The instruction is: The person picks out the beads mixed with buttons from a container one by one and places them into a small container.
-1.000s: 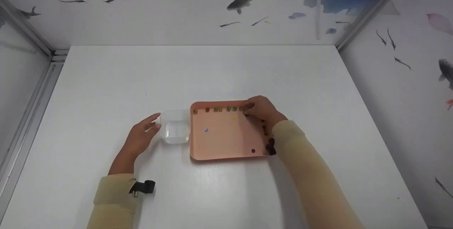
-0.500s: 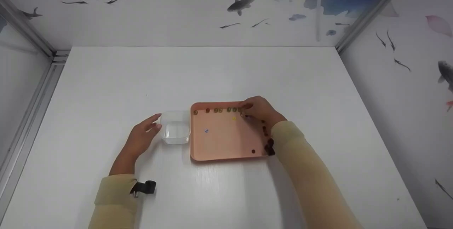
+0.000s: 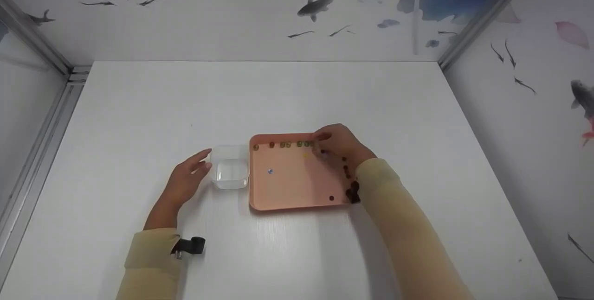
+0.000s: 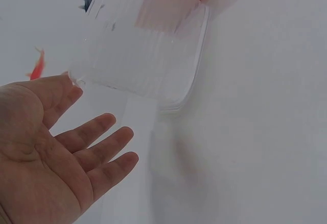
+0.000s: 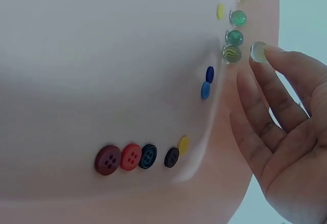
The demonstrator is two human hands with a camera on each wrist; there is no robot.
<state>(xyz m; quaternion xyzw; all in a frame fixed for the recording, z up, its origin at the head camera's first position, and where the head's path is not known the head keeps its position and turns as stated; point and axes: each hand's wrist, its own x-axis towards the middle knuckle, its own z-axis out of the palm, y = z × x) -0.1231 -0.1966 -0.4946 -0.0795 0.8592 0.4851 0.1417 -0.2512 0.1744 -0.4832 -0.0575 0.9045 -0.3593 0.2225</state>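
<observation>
My right hand (image 5: 291,127) pinches a clear marble (image 5: 258,52) between thumb and forefinger, its other fingers extended beside the pink tray (image 3: 297,202). Near those fingertips, a green-and-yellow marble (image 5: 232,54) ends a row of glass marbles (image 3: 288,144) along the tray's far side. On the left, my left hand (image 3: 184,181) has its thumb and forefinger at the edge of a clear plastic box (image 4: 138,55); the remaining fingers are loosely spread. That box stands against the tray's left side.
Buttons lie in the tray: a maroon one (image 5: 108,160), a red one (image 5: 131,156), a yellow one (image 5: 220,11), a light blue one (image 5: 205,90) and several others. A pale blue button (image 3: 270,171) is toward the left. The white table (image 3: 185,100) meets fish-patterned walls (image 3: 209,31).
My right hand has shifted slightly left along the marble row, over the tray's far edge. The left hand and the clear box stay in place.
</observation>
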